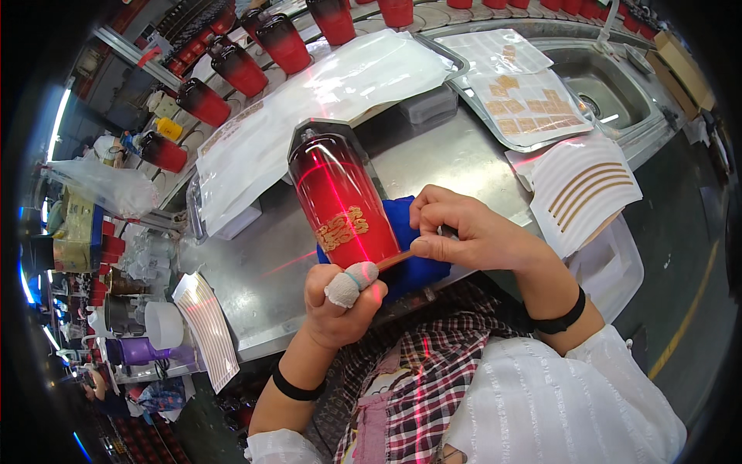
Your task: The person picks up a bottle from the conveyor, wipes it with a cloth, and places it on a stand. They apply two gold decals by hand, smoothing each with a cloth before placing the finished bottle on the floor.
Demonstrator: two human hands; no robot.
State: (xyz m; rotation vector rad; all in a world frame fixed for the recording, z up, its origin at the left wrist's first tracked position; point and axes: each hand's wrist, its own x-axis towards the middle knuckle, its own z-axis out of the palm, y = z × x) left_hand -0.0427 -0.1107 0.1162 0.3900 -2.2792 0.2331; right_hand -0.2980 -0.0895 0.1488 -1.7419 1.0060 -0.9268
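Observation:
A glass bottle (338,197), black at the neck fading to red, lies tilted with its base toward me and a gold design on its side. A narrow gold-brown strip (394,261) runs along the base edge between my hands. My left hand (340,305) is closed at the bottle's base, holding the strip's left end; pale coverings wrap some of its digits. With thumb and forefinger, my right hand (464,228) pinches the other end. Blue cloth (417,272) lies beneath the bottle. Behind the bottle, a dark angular holder (359,147) partly shows.
White sheets (309,116) cover the far worktop. A tray with gold decals (533,108) is at far right, near a metal sink (603,85). Curved striped decal sheets (591,193) lie to the right, others (205,329) at left. Red-black bottles (239,66) line the back.

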